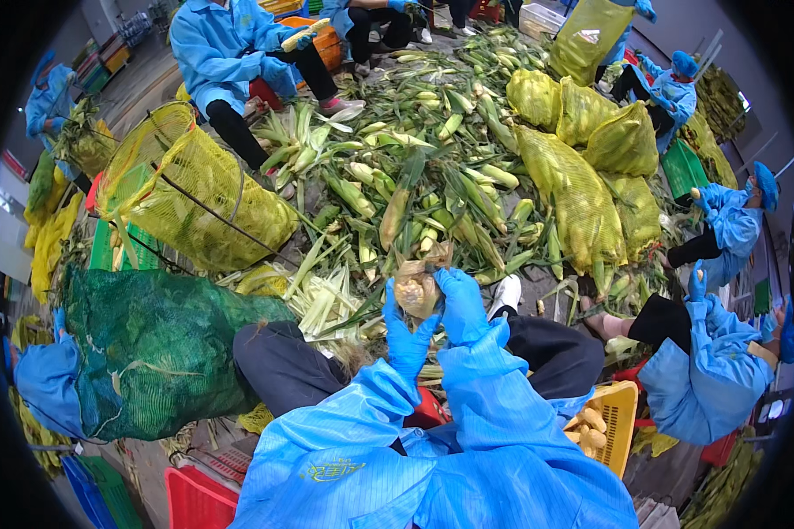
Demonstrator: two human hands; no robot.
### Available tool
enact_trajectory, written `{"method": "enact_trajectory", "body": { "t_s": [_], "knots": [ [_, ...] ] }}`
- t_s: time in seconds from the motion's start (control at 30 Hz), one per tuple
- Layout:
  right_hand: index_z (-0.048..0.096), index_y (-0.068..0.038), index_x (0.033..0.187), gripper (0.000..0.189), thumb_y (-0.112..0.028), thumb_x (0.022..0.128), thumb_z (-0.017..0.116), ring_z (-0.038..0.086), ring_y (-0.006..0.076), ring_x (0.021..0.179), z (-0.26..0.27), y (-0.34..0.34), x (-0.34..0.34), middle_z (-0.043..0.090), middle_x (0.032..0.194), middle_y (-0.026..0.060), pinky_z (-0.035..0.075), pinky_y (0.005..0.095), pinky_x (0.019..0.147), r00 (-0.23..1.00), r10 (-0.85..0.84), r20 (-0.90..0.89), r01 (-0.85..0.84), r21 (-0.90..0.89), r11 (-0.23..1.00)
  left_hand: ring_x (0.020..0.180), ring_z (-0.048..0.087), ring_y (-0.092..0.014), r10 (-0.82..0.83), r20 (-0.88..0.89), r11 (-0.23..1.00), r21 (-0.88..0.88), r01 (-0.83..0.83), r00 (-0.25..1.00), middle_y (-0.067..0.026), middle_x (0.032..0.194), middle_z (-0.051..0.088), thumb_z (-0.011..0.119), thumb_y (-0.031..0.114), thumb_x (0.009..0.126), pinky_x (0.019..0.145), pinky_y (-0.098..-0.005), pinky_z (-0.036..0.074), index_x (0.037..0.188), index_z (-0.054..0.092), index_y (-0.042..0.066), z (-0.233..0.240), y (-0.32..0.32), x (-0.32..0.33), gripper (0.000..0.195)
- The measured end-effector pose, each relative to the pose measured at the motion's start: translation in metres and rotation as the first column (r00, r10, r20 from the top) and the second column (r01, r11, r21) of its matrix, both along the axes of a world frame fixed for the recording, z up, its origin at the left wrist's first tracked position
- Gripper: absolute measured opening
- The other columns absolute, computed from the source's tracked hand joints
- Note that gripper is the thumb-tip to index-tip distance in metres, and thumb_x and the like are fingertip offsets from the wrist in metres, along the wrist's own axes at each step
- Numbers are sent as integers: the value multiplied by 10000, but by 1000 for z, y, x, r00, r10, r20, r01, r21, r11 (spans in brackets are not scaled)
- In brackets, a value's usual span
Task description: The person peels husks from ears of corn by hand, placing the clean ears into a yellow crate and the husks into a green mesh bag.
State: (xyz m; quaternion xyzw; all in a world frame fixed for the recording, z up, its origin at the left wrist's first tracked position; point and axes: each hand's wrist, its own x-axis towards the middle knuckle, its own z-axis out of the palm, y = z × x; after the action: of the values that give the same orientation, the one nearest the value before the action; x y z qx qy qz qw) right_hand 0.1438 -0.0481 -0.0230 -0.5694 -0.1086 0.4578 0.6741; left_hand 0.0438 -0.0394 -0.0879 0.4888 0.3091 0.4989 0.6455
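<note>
Both hands wear blue gloves and hold one ear of corn (415,291) in front of my knees, its kernels partly bared and its husk brownish and dry. My left hand (407,334) supports the ear from the left and below. At the husk on its right side, my right hand (460,297) has its fingers closed. Just beyond the hands lies a large pile of unshucked corn (437,198). Pale stripped husks (327,291) are heaped to the left of the ear.
A green mesh sack (165,350) and a yellow mesh sack (218,198) stand at left; full yellow mesh sacks (569,192) sit at right. A yellow crate (618,423) with shucked ears is beside my right hip, a red crate (198,499) behind left. Several co-workers in blue surround the pile.
</note>
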Motion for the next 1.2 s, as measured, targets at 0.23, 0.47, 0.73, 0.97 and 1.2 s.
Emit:
{"method": "enact_trajectory", "body": {
  "t_s": [0.23, 0.47, 0.73, 0.97, 1.2],
  "knots": [
    [528, 12, 1155, 347, -259, 941, 492, 596, 184, 916, -9, -14, -6, 608, 1042, 94, 497, 322, 790, 878, 159, -452, -44, 254, 966, 1061, 529, -184, -6, 326, 939, -324, 118, 945, -81, 1202, 507, 775, 88, 717, 886, -294, 475, 1352, 344, 27, -5, 22, -1, 770],
    [502, 1, 1200, 306, -118, 919, 514, 592, 180, 952, -81, -54, 41, 609, 1043, 109, 482, 294, 824, 894, 118, 433, -207, 165, 964, 1048, 501, -148, 164, 239, 923, -379, -63, 957, -73, 1188, 513, 635, 131, 843, 916, -298, 416, 1323, 408, 8, 8, 48, -7, 545],
    [573, -73, 1059, 302, -341, 927, 527, 592, 217, 758, -159, -90, 92, 649, 918, 84, 466, 364, 609, 972, -233, -25, 182, -545, 818, 1007, 526, -147, 172, 191, 956, -271, -116, 966, -73, 1162, 527, 675, 96, 807, 881, -275, 433, 1287, 441, -12, 23, 58, -9, 545],
    [560, 1, 1035, 497, -376, 747, 707, 540, 352, 899, -16, -70, 91, 559, 953, 179, 431, 429, 767, 371, 305, 877, 293, -422, 858, 875, 564, -132, 59, 47, 980, -194, -49, 997, -45, 998, 561, 743, 0, 714, 765, -279, 494, 1125, 502, 30, 4, 33, 4, 477],
    [630, -52, 945, 495, -440, 663, 753, 563, 323, 695, 49, -24, 42, 563, 767, 128, 452, 407, 630, -15, 377, 926, -122, -376, 918, 938, 566, -161, -98, -358, 958, 219, 186, 929, -81, 1081, 561, 753, 65, 670, 844, -305, 479, 1369, 318, 10, -38, 22, 21, 825]
  ]
}}
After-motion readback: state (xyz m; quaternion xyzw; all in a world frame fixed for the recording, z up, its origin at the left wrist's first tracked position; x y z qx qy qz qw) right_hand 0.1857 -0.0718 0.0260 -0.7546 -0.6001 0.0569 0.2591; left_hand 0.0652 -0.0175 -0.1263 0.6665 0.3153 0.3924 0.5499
